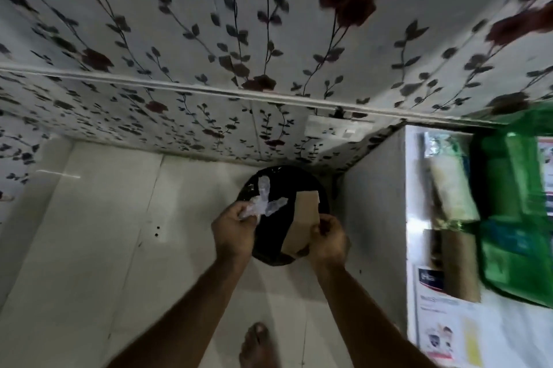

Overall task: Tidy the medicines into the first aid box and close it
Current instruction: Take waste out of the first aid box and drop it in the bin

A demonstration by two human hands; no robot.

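Observation:
My left hand point(235, 230) grips crumpled clear plastic wrapping point(263, 203) over a black-lined bin point(270, 248) on the floor. Just right of it, my right hand point(329, 243) holds a flat brown cardboard piece point(302, 218) tilted above the bin's mouth. A green translucent box point(514, 218), blurred, lies at the right edge on a white surface point(490, 334), with packets point(452, 188) and a brown carton point(459, 266) beside it.
The bin stands in the corner between a floral-papered wall point(209, 53) and the white side panel point(374, 212) of the furniture on the right. Pale floor tiles point(104, 248) spread to the left. My bare foot point(257, 343) is below the bin. Printed leaflets point(440, 319) lie on the white surface.

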